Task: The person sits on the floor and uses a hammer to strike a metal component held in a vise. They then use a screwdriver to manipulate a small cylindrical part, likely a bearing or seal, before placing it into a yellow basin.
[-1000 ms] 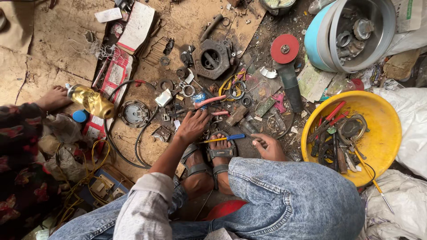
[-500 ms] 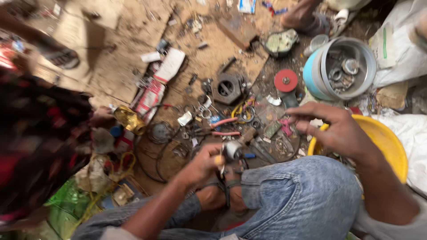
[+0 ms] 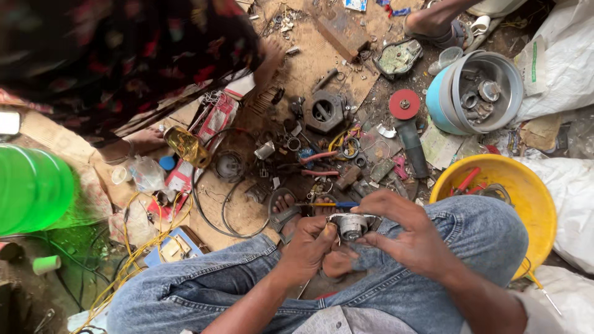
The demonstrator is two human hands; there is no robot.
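— Dirt floor (image 3: 322, 59) covered with scrap: where does it begin on the left?

— With a green drum (image 3: 34, 188) at the far left, then yellow wires (image 3: 145, 247) and a black cable loop (image 3: 213, 213) on the ground.

— And the hands?

— The left hand (image 3: 312, 244) is curled around the left end of a small round metal part (image 3: 351, 226), fingers closed on it from beneath. The part sits between both hands, just above the person's knees, its round face turned up toward the camera.

— Which hand is nearer?

— Both touch it. The right hand (image 3: 408, 238) comes in from the right, fingers bent over the top and right side, thumb pressing its edge.

— Its long axis?

— Roughly left to right, hand to hand. A screwdriver (image 3: 328, 205) lies just beyond it on the floor; a yellow bowl (image 3: 532, 204) sits to the right.
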